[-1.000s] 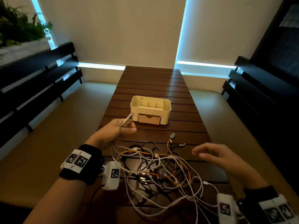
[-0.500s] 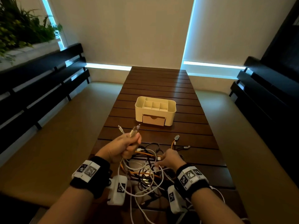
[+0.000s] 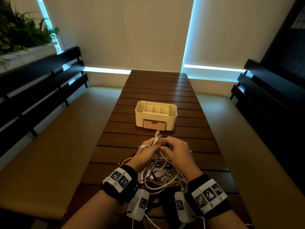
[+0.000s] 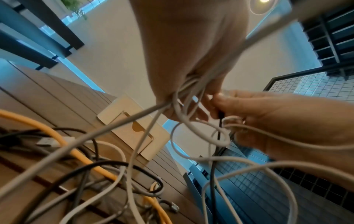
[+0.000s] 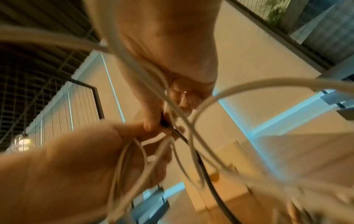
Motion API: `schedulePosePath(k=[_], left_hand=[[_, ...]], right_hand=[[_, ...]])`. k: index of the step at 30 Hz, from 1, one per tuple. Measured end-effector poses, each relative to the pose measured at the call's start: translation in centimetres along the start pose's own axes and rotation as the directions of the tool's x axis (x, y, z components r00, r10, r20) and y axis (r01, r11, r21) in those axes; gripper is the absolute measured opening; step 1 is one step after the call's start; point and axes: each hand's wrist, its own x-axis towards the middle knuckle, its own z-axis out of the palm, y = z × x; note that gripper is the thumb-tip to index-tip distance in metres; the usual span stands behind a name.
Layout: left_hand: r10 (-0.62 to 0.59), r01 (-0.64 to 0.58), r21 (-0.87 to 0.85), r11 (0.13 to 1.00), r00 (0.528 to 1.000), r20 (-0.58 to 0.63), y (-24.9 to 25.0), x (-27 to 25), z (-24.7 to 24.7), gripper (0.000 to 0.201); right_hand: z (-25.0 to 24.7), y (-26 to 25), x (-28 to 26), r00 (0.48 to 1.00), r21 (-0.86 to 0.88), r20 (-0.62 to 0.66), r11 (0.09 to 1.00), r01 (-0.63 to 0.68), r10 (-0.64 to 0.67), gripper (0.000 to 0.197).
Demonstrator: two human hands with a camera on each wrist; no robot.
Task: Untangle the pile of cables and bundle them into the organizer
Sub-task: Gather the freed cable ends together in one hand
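Note:
A tangle of white, black and orange cables lies on the near part of the slatted wooden table. The cream organizer, with open compartments and a front drawer, stands beyond it. My left hand grips a bunch of white cable ends, with one plug sticking up. My right hand is right beside it and pinches a black cable between thumb and fingers, seen also in the left wrist view. Loops hang from both hands down to the pile.
Beige bench seats with dark slatted backrests run along both sides of the table. A planter with green plants sits at the upper left. An orange cable lies in the pile.
My right hand went from hovering open at the right, down into the pile, then up beside my left hand with a black cable. My left hand shifted toward the centre.

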Motion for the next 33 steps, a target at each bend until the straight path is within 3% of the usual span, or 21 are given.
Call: schedulePosePath(k=[1,3,5,6,7,9,11,12,14,16,19,23,28,33], left_hand=[[0.0,0.0,-0.009,1.0,1.0,0.029,0.1,0.0,0.1,0.033],[-0.018,0.006,0.09,0.996,0.99,0.138,-0.1,-0.1,0.0,0.029],[-0.132,0.058,0.295,0.954,0.962,0.239,-0.6,-0.3,-0.1,0.027],[-0.206,0.103,0.382,0.918,0.949,0.239,-0.8,-0.3,0.0,0.026],[-0.246,0.143,0.413,0.899,0.947,0.208,-0.9,-0.4,0.1,0.026],[-0.157,0.116,0.29,0.95,0.98,0.123,-0.7,-0.4,0.2,0.025],[0.01,-0.013,0.092,0.996,0.999,0.035,0.6,-0.5,0.1,0.029],[0.059,-0.059,0.008,0.998,0.998,0.002,1.5,-0.6,0.2,0.029],[0.087,-0.092,-0.125,0.988,0.995,-0.044,3.1,-0.5,0.7,0.025],[0.086,-0.084,-0.249,0.965,0.996,-0.004,4.1,-0.4,1.5,0.035],[0.091,-0.07,-0.296,0.953,0.994,0.057,3.8,-0.2,2.4,0.07],[0.041,-0.049,-0.278,0.959,0.999,-0.032,4.0,-0.4,3.4,0.042],[0.041,-0.044,-0.244,0.969,0.999,-0.019,3.8,-0.7,3.4,0.031],[0.067,-0.075,-0.104,0.992,0.995,-0.076,3.8,-0.5,3.3,0.042]], right_hand=[[-1.1,-0.6,0.1,0.999,-0.032,-0.041,0.999,0.031,-0.033,0.013],[-4.1,-2.1,0.4,0.963,0.06,-0.26,0.995,0.084,-0.065,0.003],[-7.5,-3.8,0.6,0.851,0.261,-0.525,0.95,0.169,-0.007,0.008],[-9.1,-4.6,0.6,0.797,0.361,-0.602,0.904,0.229,0.039,0.009],[-10.3,-5.1,0.5,0.778,0.428,-0.624,0.863,0.268,0.068,0.009],[-10.9,-5.5,0.3,0.845,0.477,-0.527,0.852,0.214,0.083,0.011],[-9.6,-5.1,0.1,0.953,0.405,-0.282,0.914,0.016,0.108,0.011],[-8.7,-4.8,-0.1,0.982,0.366,-0.135,0.928,-0.075,0.133,0.009],[-7.0,-4.2,-0.5,0.98,0.41,0.111,0.89,-0.199,0.168,0.021],[-5.6,-3.8,-0.6,0.968,0.539,0.189,0.807,-0.242,0.163,0.032],[-4.1,-3.9,-0.6,0.974,0.57,0.044,0.796,-0.207,0.222,0.013],[-2.2,-4.0,-0.7,0.95,0.531,-0.128,0.829,-0.177,0.285,0.013],[-2.2,-4.5,-1.1,0.951,0.49,-0.129,0.852,-0.184,0.28,0.026],[-2.9,-4.8,-1.4,0.96,0.079,-0.216,0.983,-0.167,0.181,0.038]])
